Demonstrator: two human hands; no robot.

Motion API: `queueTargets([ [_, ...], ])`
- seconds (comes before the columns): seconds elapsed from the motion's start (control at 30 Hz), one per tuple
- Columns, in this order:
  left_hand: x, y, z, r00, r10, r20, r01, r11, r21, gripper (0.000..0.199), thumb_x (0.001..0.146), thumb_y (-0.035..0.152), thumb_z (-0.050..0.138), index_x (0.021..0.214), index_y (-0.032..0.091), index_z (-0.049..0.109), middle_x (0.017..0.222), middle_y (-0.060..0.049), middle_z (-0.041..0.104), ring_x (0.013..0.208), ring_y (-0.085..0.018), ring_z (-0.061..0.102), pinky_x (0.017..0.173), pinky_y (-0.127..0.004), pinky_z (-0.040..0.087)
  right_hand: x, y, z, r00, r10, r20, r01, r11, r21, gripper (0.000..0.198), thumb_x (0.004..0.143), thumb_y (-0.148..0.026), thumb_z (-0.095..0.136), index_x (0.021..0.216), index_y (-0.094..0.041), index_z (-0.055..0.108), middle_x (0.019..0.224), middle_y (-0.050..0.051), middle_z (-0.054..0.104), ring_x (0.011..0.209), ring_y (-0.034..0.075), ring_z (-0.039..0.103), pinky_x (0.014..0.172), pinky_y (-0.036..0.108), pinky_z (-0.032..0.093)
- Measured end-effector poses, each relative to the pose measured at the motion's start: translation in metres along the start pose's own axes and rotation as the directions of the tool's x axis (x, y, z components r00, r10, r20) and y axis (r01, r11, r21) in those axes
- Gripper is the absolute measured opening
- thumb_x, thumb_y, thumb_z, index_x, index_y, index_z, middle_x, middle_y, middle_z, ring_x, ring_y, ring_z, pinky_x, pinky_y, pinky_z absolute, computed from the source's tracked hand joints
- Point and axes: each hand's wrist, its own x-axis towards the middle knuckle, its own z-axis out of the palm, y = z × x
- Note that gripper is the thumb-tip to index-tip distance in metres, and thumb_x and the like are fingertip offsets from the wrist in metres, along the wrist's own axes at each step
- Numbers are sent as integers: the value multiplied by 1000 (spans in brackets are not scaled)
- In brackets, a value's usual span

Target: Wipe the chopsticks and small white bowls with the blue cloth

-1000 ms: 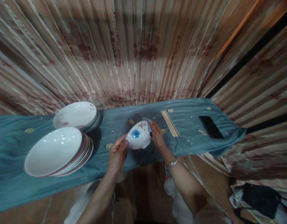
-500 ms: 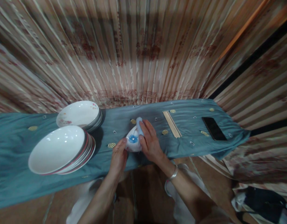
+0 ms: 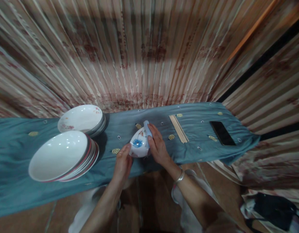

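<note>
1. The left hand (image 3: 123,161) is pinching the near-left edge of a white ceramic piece (image 3: 138,145) between thumb and fingers
2. The right hand (image 3: 159,147) is curling its fingers over a pale blue tube-like piece (image 3: 147,128) along the ceramic's right side; the two hands are staying apart
3. The ceramic is sitting between the hands, tilting, its blue flower facing up; whether its underside is touching the blue-green tablecloth (image 3: 122,124) I cannot tell
4. The right fingers are covering part of the blue piece, so whether it is joining the ceramic or only pressing on it is staying unclear
5. A silvery bracelet (image 3: 180,175) is circling the right wrist
6. A bundle of chopstick-like sticks (image 3: 179,128) is lying near the right hand, and a dark phone (image 3: 222,133) is lying farther right
7. Left of the hands, a front stack of white dishes (image 3: 57,155) is partly hiding a rear stack of flowered dishes (image 3: 80,118)
8. The frame's left edge is cutting off the tablecloth, and the dark bag (image 3: 274,208) at lower right is showing indistinctly
</note>
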Motion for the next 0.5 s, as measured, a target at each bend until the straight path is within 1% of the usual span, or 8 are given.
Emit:
queueTargets([
  [0.07,1,-1,-3,1000,-3,-8,3,1000,-2,34,56,37,85,77,14,73,76,-7,75,83,-24,70,82,-34,52,1,6,2,996,88,-26,-85,989,122,50,97,-43,33,142,-23,43,147,7,44,139,20,36,118,42,24],
  [0.13,2,-2,-5,1000,-7,-7,7,1000,-12,33,56,36,85,77,14,73,76,-6,75,81,-22,69,81,-32,52,2,12,5,983,177,-45,-161,959,235,52,96,-48,35,139,-22,47,146,7,46,137,20,39,118,41,24],
  [0.27,3,-2,-6,999,9,-36,-11,999,-39,29,55,33,86,73,15,72,73,-4,74,76,-18,69,79,-28,52,4,23,13,933,354,-63,-299,863,407,58,91,-57,40,132,-19,54,140,9,53,132,21,45,116,40,27],
  [0.43,3,0,-6,999,-8,-54,6,999,-35,30,56,34,85,75,14,72,75,-4,74,77,-19,69,81,-31,51,0,43,25,851,522,-55,-427,750,505,55,87,-59,43,123,-21,61,130,7,61,131,21,46,115,41,27],
  [0.5,2,0,-6,998,-11,-54,8,999,-44,30,56,34,85,74,15,72,75,-4,74,77,-19,68,81,-31,51,-4,52,30,844,532,-68,-425,740,521,53,88,-57,41,121,-21,63,127,7,64,130,22,47,115,44,26],
])
